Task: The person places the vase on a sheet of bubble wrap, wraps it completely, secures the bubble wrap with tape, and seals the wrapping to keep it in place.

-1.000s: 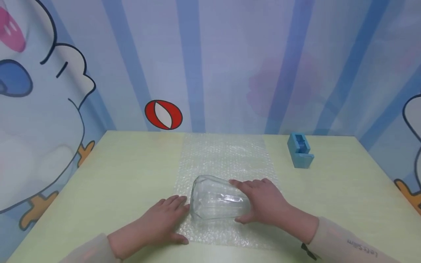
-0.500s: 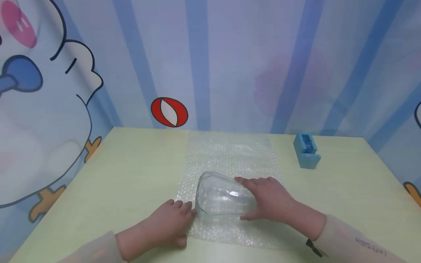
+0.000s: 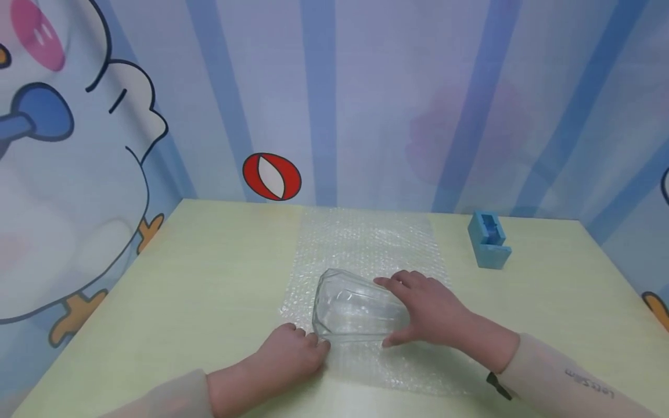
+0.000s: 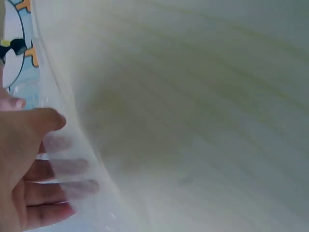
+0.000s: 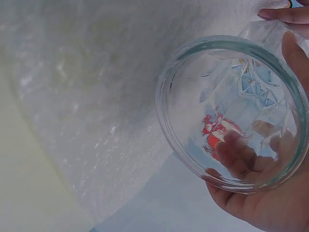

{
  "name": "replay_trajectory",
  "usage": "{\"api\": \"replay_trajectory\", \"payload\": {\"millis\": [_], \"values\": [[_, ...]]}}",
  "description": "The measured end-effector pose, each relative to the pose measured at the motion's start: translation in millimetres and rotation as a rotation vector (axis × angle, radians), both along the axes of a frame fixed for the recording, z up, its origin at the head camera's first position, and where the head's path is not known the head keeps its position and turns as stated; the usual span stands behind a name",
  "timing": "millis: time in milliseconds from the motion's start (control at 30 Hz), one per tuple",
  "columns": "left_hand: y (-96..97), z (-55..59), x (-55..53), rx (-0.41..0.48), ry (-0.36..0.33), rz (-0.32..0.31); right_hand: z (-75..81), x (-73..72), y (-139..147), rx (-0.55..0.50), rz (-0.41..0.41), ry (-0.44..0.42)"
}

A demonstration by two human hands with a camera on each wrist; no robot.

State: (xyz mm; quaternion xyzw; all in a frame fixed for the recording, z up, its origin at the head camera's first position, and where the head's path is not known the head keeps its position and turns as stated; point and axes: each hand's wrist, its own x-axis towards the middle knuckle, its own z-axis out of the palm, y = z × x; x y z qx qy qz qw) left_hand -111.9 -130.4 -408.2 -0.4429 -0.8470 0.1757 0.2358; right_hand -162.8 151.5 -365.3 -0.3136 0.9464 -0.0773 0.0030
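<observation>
A clear faceted glass vase (image 3: 347,305) lies on its side on a sheet of bubble wrap (image 3: 360,232). My right hand (image 3: 434,310) grips the vase at its mouth end, thumb on the near side and fingers on the far side. In the right wrist view the round rim (image 5: 166,111) faces the camera, and fingers show through the glass. Beside the vase's base, my left hand (image 3: 290,357) pinches the left edge of the sheet. The left wrist view has the thumb over the translucent bubble wrap (image 4: 79,145) and the fingers behind it.
A blue tape dispenser (image 3: 488,241) stands at the back right of the pale yellow table (image 3: 230,255). Behind the table rises a striped backdrop (image 3: 366,116) with printed cartoon figures. The bubble wrap reaches the table's back edge.
My left hand has moved right toward the vase's base, its spread fingers closing on the bubble wrap's edge. The right hand keeps its hold on the vase. The head view has shifted slightly.
</observation>
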Motion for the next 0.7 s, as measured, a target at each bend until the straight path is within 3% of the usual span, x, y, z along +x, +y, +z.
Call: {"api": "replay_trajectory", "payload": {"millis": [133, 267, 400, 500, 600, 700], "values": [[6.0, 3.9, -0.9, 0.007, 0.141, -0.142, -1.8, 1.5, 1, 0.010, 0.006, 0.060], [7.3, 8.7, -4.5, 0.097, 0.226, -0.232, -2.6, 4.9, -2, 0.054, -0.003, 0.105], [9.6, 10.2, -10.0, 0.178, 0.250, -0.215, -1.0, 8.6, -4, 0.093, -0.026, 0.107], [13.5, 12.3, -14.5, 0.224, 0.247, -0.143, 0.3, 9.8, -4, 0.096, -0.043, 0.080], [16.2, 21.7, -19.2, 0.237, 0.124, -0.029, 2.8, 10.5, -3, 0.084, -0.055, 0.055], [16.2, 33.6, -24.6, 0.222, -0.097, 0.085, 4.6, 12.0, -2, 0.069, -0.066, 0.035]]}}
